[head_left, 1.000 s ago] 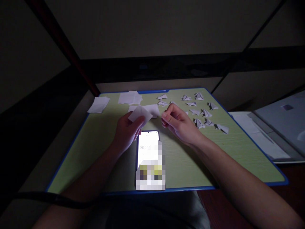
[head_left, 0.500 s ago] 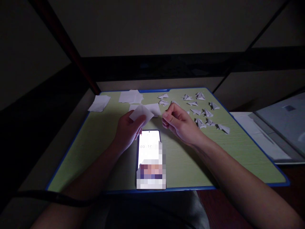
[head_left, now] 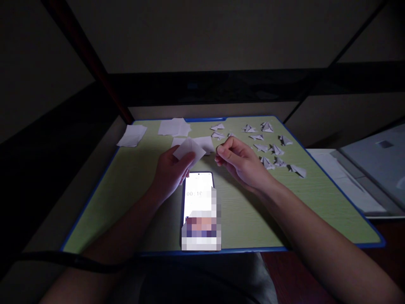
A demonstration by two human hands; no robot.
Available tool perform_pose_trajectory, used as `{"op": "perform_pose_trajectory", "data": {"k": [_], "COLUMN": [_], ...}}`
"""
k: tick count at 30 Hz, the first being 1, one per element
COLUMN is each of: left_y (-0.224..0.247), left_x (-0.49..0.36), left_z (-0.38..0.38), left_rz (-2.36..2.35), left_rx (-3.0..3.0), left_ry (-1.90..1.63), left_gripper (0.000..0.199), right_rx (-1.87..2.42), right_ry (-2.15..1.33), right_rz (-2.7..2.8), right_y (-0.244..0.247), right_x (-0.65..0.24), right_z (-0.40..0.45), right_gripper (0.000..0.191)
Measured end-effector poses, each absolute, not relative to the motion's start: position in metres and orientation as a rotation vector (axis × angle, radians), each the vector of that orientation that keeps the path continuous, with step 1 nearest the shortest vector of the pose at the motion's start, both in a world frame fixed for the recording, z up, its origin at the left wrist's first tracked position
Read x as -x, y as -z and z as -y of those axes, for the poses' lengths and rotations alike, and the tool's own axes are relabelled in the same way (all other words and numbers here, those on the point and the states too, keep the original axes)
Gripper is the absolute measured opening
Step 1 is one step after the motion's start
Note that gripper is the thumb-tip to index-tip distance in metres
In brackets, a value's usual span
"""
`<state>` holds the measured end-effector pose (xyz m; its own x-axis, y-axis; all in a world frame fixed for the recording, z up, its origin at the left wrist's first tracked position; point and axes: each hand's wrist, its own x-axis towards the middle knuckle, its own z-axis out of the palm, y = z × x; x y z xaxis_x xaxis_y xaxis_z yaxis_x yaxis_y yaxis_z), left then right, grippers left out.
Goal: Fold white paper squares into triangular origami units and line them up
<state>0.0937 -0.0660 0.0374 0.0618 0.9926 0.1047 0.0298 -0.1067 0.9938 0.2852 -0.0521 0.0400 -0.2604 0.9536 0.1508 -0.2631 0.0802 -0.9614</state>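
A small square of white paper (head_left: 193,147), with a crease near its top corner, is pinched between the thumb and fingers of my left hand (head_left: 171,169). To its right, my right hand (head_left: 242,162) is closed, thumb against the curled fingers, apart from the paper; whether anything is between the fingertips I cannot make out. Below and between the hands lies a lit phone (head_left: 198,198) showing a timer, its lower part blurred. White sheets (head_left: 205,144) lie flat just behind the held paper, partly hidden by it.
Several folded paper pieces (head_left: 276,150) are spread over the right back of the green table (head_left: 253,223). Paper stacks lie at the back left (head_left: 132,136) and back middle (head_left: 174,127). A dark cable (head_left: 82,260) crosses the lower left; a white object (head_left: 376,169) stands beyond the right edge.
Both hands hold nearly the same pose. The view has shifted very slightly, and the held paper appears a little further right.
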Motion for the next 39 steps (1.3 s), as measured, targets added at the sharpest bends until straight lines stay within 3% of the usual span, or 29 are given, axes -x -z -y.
{"op": "perform_pose_trajectory", "data": {"k": [19,29,39], "left_y": [-0.036,-0.034,-0.031], "left_x": [-0.093,-0.091,-0.089], "left_z": [0.065,0.065,0.063], "left_rz": [-1.161,-1.133,-1.127], "left_rx": [-1.349,-1.322,-1.396], "left_ry": [-1.193,-1.224,-1.217], "left_gripper": [0.024,0.035,0.027], "right_rx": [0.381,0.23,0.16], "right_ry": [-2.001,-2.054,-2.084], "right_rz": [0.865,0.872,0.849], "right_y": [-0.056,-0.065,-0.065], "right_x": [-0.278,-0.279,-0.281], "right_z": [0.067,0.076,0.075], "right_gripper": [0.035,0.043,0.038]}}
